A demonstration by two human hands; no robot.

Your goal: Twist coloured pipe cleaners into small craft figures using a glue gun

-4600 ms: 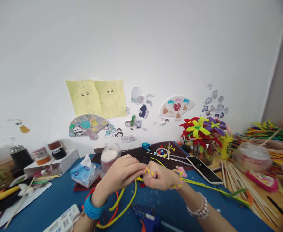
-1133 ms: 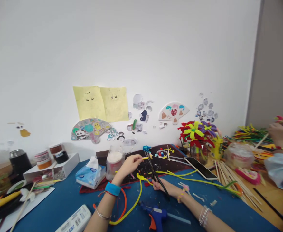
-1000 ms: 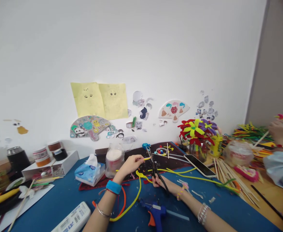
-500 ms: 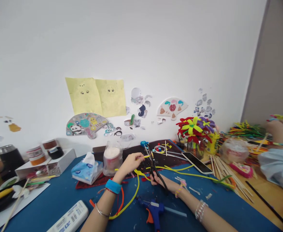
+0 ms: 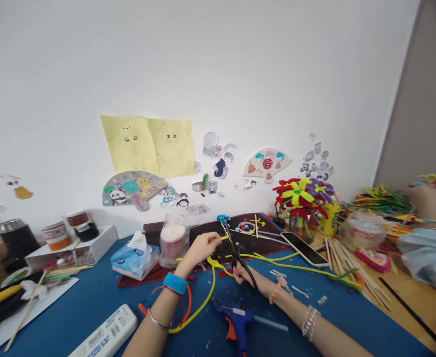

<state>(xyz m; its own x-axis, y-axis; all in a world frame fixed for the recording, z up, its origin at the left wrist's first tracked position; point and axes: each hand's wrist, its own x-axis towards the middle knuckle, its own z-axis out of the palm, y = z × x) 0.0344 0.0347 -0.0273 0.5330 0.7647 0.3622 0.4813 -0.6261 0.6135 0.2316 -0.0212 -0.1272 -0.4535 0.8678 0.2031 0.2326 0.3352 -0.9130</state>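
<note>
My left hand (image 5: 205,246) is closed, pinching a short yellow pipe cleaner (image 5: 224,238) between thumb and fingertips. Its free end points right, at the scissor blades. In my right hand (image 5: 242,273) is a pair of black-handled scissors (image 5: 235,252), with the fingers wrapped round the handles and the blades pointing away from me. A knotted yellow pipe cleaner (image 5: 213,277) lies on the blue table mat (image 5: 158,302) below my left hand and curves toward my left forearm. Close in front of me rests a blue glue gun (image 5: 240,325) with an orange trigger.
Tissues (image 5: 135,260) and a wrapped white tub (image 5: 173,240) stand left of my hands. To the right are a phone (image 5: 304,248), wooden sticks (image 5: 346,267) and pipe-cleaner flowers (image 5: 301,196). Another person's hand (image 5: 428,201) is at the far right.
The scissor blades look closer together, and less of the yellow pipe cleaner shows past my left fingers. Both hands stay nearly in place. The other person's hand at the right has shifted slightly.
</note>
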